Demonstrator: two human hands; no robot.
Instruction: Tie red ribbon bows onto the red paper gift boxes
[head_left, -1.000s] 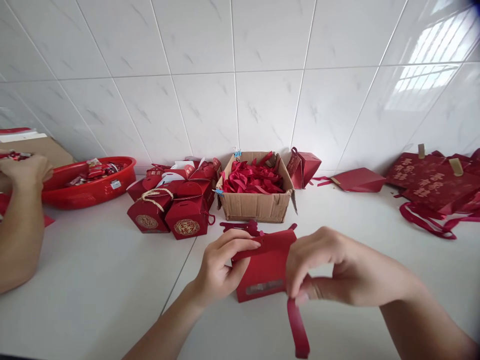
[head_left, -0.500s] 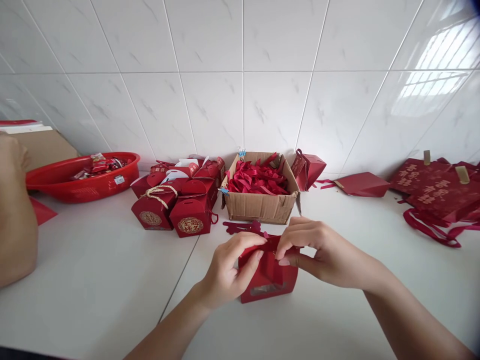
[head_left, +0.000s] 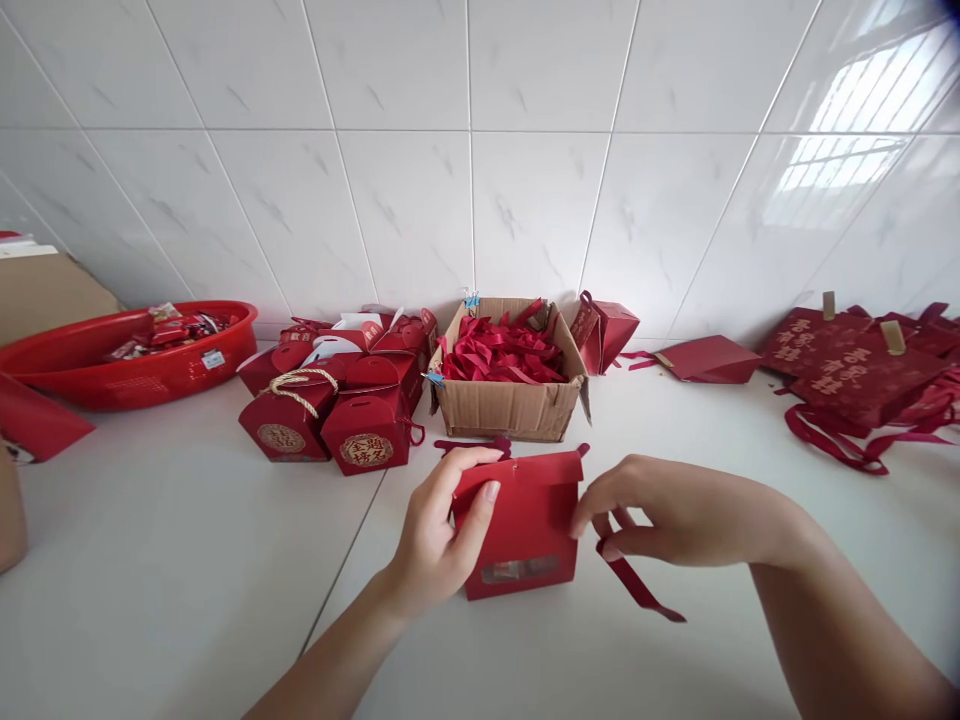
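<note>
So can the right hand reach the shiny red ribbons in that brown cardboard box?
Probably yes: the box is open on top and nothing covers the ribbons, though the red paper package stands in front. The right hand holds a dark red ribbon strip it might need to drop.

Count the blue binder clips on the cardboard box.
2: one blue binder clip at the back-left corner of the cardboard box, another at its front-left. Others may be hidden.

Your packet (head_left: 529,520) is plain red; the ribbon (head_left: 637,583) at its four o'clock, dark red. From it, you have at twelve o'clock a brown carton (head_left: 502,412); at ten, a bright red basin (head_left: 146,387); at two, dark red bags (head_left: 889,388) with gold characters (head_left: 829,387).
</note>
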